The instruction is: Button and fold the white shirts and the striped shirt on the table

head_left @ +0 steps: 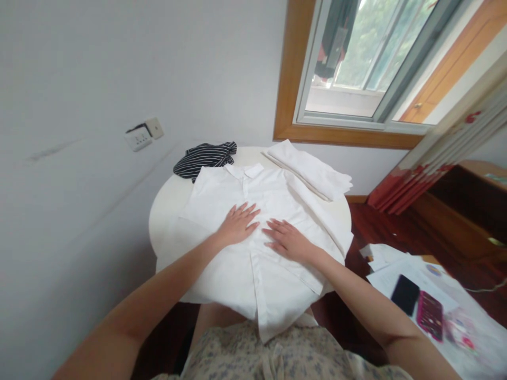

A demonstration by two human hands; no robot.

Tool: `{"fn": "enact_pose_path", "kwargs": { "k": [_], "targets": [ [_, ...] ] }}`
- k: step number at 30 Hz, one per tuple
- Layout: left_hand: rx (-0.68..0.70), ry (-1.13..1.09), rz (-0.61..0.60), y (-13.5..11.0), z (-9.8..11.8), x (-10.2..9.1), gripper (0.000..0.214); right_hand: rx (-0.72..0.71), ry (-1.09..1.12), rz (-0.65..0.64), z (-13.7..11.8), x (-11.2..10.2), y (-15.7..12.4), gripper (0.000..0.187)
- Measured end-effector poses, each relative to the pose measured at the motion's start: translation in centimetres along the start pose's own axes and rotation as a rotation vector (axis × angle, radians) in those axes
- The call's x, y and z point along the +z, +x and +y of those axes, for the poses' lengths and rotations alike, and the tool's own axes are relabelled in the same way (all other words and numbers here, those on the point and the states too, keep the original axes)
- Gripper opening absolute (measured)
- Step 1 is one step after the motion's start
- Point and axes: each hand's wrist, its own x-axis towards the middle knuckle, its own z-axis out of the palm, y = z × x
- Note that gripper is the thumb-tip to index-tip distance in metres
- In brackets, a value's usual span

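Observation:
A white collared shirt [222,269] lies spread front side up on a round white table [166,211], its collar toward the wall and its hem hanging over the near edge. My left hand [237,224] rests flat on the middle of the shirt, fingers stretched out. Beside it, my right hand [287,238] also lies flat on the cloth with its fingers spread. Neither hand grips anything. The shirt's sleeve on the right runs down along the table's edge.
Black-and-white striped cloth [206,158] lies bunched at the table's back left. Folded white cloth [309,169] sits at the back right. Lower right, a dark phone [405,294] and a pink-edged device [430,315] lie on papers. A wall and window [356,63] stand behind.

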Motion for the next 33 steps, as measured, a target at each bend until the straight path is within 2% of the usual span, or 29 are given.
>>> {"fn": "enact_pose_path", "kwargs": {
  "k": [4, 8, 11, 14, 17, 20, 26, 30, 33],
  "targets": [
    [-0.002, 0.005, -0.021, -0.4, 0.0, 0.8, 0.053, 0.03, -0.056, 0.074, 0.3, 0.7, -2.0, 0.05],
    [0.017, 0.014, -0.008, -0.5, 0.4, 0.3, 0.054, 0.053, -0.076, 0.083, -0.2, -0.1, -2.7, 0.055],
    [0.096, -0.008, -0.005, -1.0, 2.0, -0.1, 0.057, 0.127, -0.097, 0.094, -0.4, -0.8, -3.6, 0.057],
    [0.168, -0.055, -0.054, -1.6, 3.8, -0.4, 0.059, 0.153, -0.088, 0.079, -0.6, -0.9, -4.6, 0.055],
    [0.158, -0.068, -0.111, -1.7, 5.0, -0.9, 0.06, 0.171, -0.079, 0.078, -0.8, -0.9, -5.4, 0.057],
    [0.18, -0.067, -0.115, -1.4, 5.9, -1.5, 0.061, 0.2, -0.077, 0.096, -1.1, -1.0, -6.1, 0.06],
    [0.253, -0.08, -0.168, -1.5, 7.7, -1.2, 0.061, 0.231, -0.036, 0.111, -1.1, -0.9, -7.1, 0.049],
    [0.265, -0.1, -0.122, -1.5, 9.1, -1.5, 0.061, 0.268, 0.013, 0.219, -0.7, -1.2, -7.7, 0.047],
    [0.312, -0.126, -0.102, -1.6, 10.2, -1.2, 0.059, 0.325, 0.008, 0.241, -0.8, -0.9, -8.3, 0.052]
  ]
}}
